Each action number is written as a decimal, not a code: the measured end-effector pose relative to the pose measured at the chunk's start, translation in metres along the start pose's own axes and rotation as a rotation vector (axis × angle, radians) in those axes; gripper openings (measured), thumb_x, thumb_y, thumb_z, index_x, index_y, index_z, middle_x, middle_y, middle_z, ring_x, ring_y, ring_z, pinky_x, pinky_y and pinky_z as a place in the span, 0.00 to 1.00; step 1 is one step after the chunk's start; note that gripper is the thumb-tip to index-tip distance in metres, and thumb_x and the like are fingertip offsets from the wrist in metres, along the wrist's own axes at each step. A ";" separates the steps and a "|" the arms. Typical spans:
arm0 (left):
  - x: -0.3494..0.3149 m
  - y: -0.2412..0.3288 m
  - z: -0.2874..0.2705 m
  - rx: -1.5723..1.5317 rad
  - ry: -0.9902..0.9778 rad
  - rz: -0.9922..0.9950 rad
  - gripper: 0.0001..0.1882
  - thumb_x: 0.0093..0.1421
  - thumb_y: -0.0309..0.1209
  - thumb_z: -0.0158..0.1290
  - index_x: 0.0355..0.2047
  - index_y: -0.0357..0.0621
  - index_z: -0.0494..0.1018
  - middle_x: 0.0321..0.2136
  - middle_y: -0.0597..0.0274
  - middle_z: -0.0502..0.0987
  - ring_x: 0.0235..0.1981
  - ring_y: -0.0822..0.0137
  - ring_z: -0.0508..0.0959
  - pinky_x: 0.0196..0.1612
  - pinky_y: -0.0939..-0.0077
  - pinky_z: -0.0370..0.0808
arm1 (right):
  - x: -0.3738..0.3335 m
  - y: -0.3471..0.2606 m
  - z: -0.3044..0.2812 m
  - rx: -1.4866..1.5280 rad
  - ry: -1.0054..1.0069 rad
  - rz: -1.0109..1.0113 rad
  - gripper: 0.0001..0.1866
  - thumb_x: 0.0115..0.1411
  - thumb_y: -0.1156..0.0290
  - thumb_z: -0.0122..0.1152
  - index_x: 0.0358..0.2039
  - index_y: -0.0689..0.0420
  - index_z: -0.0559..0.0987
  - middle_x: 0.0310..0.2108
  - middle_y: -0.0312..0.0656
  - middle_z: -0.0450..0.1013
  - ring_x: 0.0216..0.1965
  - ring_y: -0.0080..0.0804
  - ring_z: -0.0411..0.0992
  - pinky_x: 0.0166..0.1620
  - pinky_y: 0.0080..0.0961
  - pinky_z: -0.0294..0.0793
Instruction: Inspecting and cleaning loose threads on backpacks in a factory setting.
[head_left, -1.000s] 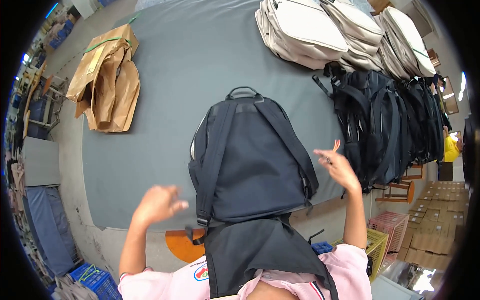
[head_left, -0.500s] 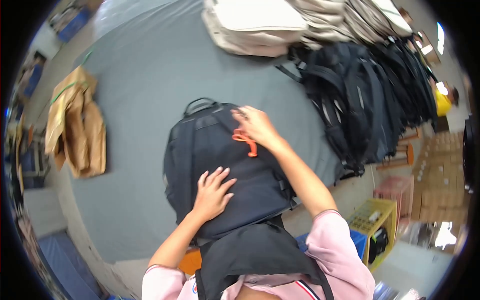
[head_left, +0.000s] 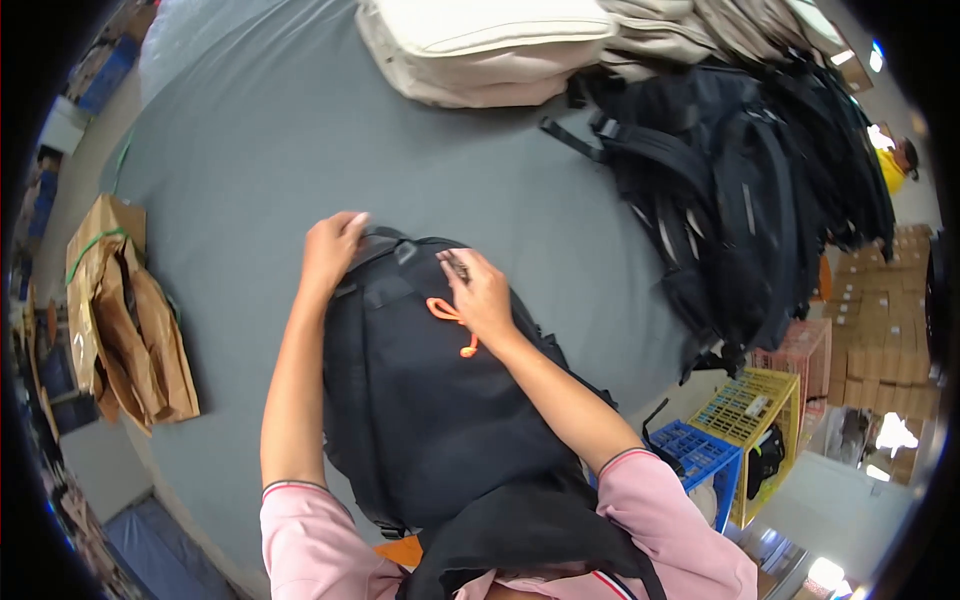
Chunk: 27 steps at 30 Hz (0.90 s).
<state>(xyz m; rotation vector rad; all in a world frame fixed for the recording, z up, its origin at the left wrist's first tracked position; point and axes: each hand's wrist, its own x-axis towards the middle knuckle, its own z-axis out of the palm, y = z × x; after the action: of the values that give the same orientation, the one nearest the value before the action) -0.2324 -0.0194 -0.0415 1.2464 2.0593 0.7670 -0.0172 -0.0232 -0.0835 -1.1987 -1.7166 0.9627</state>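
Note:
A black backpack (head_left: 450, 400) lies on the grey-covered table in front of me, its top pointing away. My left hand (head_left: 333, 250) is at its upper left corner, beside the top carry handle (head_left: 388, 238). The fingertips are pressed together there, and whatever they may pinch is too small to make out. My right hand (head_left: 480, 298) rests over the top of the backpack, closed around a small dark tool (head_left: 457, 268) mostly hidden by the fingers. From that hand an orange cord (head_left: 443, 309) hangs in a loop onto the fabric.
Several black backpacks (head_left: 720, 200) are piled at the right, with beige bags (head_left: 480, 55) behind. An open brown paper bag (head_left: 130, 320) stands at the left. Yellow (head_left: 745, 405) and blue (head_left: 700, 445) plastic crates sit at the right. A person in yellow (head_left: 890, 170) is far off.
My left hand has moved from the middle of the backpack up to its top left corner. My right hand has shifted slightly left and down, still with the dark tool and orange cord.

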 end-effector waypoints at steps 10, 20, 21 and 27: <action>0.003 -0.007 -0.011 -0.640 -0.397 -0.275 0.15 0.60 0.30 0.51 0.47 0.40 0.73 0.27 0.66 0.79 0.18 0.84 0.62 0.22 0.91 0.59 | 0.019 -0.031 -0.012 0.076 -0.277 0.247 0.12 0.57 0.70 0.58 0.41 0.59 0.74 0.25 0.38 0.73 0.25 0.24 0.70 0.32 0.23 0.70; 0.005 -0.019 -0.013 -0.826 -0.467 -0.320 0.21 0.56 0.23 0.50 0.52 0.40 0.69 0.28 0.68 0.78 0.18 0.83 0.58 0.21 0.90 0.56 | 0.048 -0.048 0.016 -0.286 -0.330 -0.002 0.11 0.51 0.68 0.62 0.35 0.53 0.74 0.34 0.35 0.67 0.30 0.34 0.72 0.33 0.33 0.70; 0.005 -0.018 -0.014 -0.850 -0.470 -0.323 0.22 0.56 0.23 0.50 0.52 0.40 0.69 0.27 0.69 0.78 0.17 0.83 0.58 0.21 0.90 0.55 | 0.048 -0.048 0.018 -0.305 -0.319 -0.035 0.10 0.51 0.68 0.62 0.34 0.53 0.74 0.33 0.35 0.67 0.30 0.34 0.72 0.32 0.33 0.70; 0.005 -0.019 -0.015 -0.907 -0.463 -0.305 0.23 0.54 0.21 0.50 0.53 0.35 0.67 0.19 0.72 0.71 0.19 0.84 0.66 0.21 0.90 0.58 | 0.046 -0.047 0.023 -0.381 -0.305 -0.119 0.09 0.50 0.71 0.62 0.32 0.53 0.75 0.31 0.35 0.67 0.29 0.35 0.73 0.29 0.32 0.71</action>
<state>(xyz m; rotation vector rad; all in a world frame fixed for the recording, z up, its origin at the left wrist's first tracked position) -0.2555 -0.0250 -0.0467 0.5058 1.2269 0.9828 -0.0640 0.0061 -0.0411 -1.2121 -2.2648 0.7989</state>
